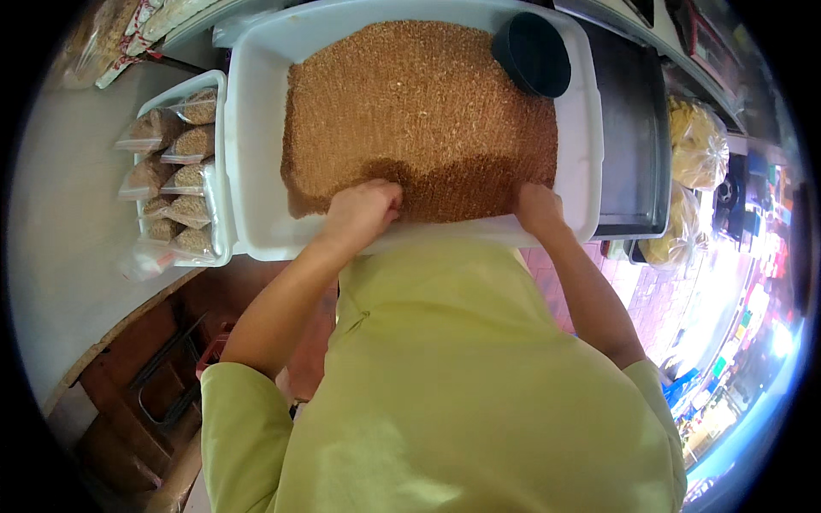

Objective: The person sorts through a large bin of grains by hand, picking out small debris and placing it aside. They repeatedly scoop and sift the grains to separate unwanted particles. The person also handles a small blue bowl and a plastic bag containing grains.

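Observation:
A large white plastic tub lies in front of me, with a broad bed of brown, grain-like material inside it. Over the near left part of the bed, my left hand is closed, its knuckles up. My right hand is also closed, low at the near right edge of the material, close to the tub's front rim. What the fingers hold, if anything, is hidden. Between both hands the material looks darker. A dark green round bowl rests tilted in the far right corner of the tub.
Left of the tub stands a white basket with several small clear bags of grain-like contents. At right are a dark metal tray and plastic bags of yellowish pieces. A pale tabletop extends on the left.

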Tool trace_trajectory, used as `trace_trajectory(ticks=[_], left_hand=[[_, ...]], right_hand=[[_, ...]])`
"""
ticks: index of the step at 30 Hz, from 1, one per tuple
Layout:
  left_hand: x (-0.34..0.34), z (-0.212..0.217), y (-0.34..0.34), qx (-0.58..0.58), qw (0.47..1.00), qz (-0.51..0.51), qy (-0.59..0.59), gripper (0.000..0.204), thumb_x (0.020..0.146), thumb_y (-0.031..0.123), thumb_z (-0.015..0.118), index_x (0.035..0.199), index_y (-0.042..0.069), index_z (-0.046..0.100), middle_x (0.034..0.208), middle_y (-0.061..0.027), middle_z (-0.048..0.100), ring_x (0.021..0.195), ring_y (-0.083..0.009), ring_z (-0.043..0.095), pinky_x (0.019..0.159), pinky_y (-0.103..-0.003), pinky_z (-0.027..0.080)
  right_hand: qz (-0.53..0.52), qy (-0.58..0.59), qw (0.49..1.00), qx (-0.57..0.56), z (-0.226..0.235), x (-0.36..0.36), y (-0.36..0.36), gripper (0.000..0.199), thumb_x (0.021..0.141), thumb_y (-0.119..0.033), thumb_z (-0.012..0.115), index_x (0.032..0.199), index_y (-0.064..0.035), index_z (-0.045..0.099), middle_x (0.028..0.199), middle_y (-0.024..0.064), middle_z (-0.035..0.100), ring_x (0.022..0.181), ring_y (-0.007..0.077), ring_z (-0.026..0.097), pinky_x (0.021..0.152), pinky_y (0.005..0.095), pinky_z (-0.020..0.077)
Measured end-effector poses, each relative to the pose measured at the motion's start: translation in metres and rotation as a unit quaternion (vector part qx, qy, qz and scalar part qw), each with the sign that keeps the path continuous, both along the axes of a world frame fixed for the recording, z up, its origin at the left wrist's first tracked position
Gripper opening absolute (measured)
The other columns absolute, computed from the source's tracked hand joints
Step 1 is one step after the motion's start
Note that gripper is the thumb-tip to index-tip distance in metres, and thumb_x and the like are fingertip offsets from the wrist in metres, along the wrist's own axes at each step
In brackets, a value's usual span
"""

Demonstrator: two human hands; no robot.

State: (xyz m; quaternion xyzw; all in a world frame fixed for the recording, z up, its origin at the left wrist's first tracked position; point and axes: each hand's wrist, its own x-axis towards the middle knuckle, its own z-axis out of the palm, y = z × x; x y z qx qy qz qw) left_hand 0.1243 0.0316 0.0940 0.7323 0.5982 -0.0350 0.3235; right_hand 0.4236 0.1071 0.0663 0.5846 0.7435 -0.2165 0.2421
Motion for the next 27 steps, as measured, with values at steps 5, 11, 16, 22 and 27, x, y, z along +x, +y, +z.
trace_trajectory(ticks=[5, 11, 16, 22, 27], left_hand=[[0.006, -0.026, 0.013, -0.027, 0.984, -0.052, -0.165, 0.013, 0.078, 0.012, 0.064, 0.091, 0.009, 0.062, 0.091, -0.0093, 0.061, 0.090, -0.0297, 0.059, 0.076, -0.041, 0.048], [0.012, -0.045, 0.016, -0.024, 0.980, -0.068, -0.186, 0.013, 0.078, 0.014, 0.063, 0.090, 0.010, 0.065, 0.089, -0.0091, 0.062, 0.090, -0.0291, 0.060, 0.077, -0.041, 0.048], [0.014, -0.045, 0.017, -0.035, 0.980, -0.084, -0.176, 0.012, 0.078, 0.015, 0.062, 0.089, 0.011, 0.066, 0.088, -0.0097, 0.063, 0.090, -0.0294, 0.060, 0.076, -0.041, 0.049], [0.017, -0.045, 0.019, -0.039, 0.983, -0.092, -0.157, 0.013, 0.078, 0.016, 0.062, 0.088, 0.010, 0.066, 0.088, -0.0108, 0.062, 0.090, -0.0299, 0.060, 0.076, -0.042, 0.049], [0.016, -0.044, 0.016, -0.003, 0.984, -0.056, -0.171, 0.010, 0.077, 0.014, 0.062, 0.085, 0.008, 0.064, 0.085, -0.0101, 0.062, 0.084, -0.0267, 0.061, 0.072, -0.039, 0.050]], right_hand=[[-0.019, 0.133, 0.990, 0.045, -0.001, 0.006, -0.004, 0.011, 0.079, -0.015, 0.058, 0.084, -0.0073, 0.064, 0.082, 0.0179, 0.065, 0.082, 0.0367, 0.062, 0.072, 0.0467, 0.0489], [-0.043, 0.156, 0.986, 0.051, 0.004, 0.002, -0.005, 0.010, 0.079, -0.014, 0.058, 0.084, -0.0071, 0.063, 0.080, 0.0171, 0.065, 0.080, 0.0363, 0.062, 0.071, 0.0461, 0.0483], [-0.057, 0.163, 0.984, 0.038, 0.004, 0.001, -0.004, 0.010, 0.078, -0.014, 0.061, 0.085, -0.0071, 0.064, 0.078, 0.0177, 0.064, 0.079, 0.0366, 0.062, 0.070, 0.0462, 0.0482], [-0.070, 0.157, 0.985, 0.024, 0.002, 0.002, -0.003, 0.012, 0.078, -0.015, 0.062, 0.086, -0.0070, 0.064, 0.079, 0.0178, 0.064, 0.080, 0.0361, 0.062, 0.071, 0.0457, 0.0482], [-0.095, 0.191, 0.974, 0.073, 0.016, -0.001, -0.009, 0.011, 0.079, -0.013, 0.062, 0.088, -0.0071, 0.063, 0.082, 0.0165, 0.064, 0.080, 0.0339, 0.063, 0.071, 0.0429, 0.0491]])
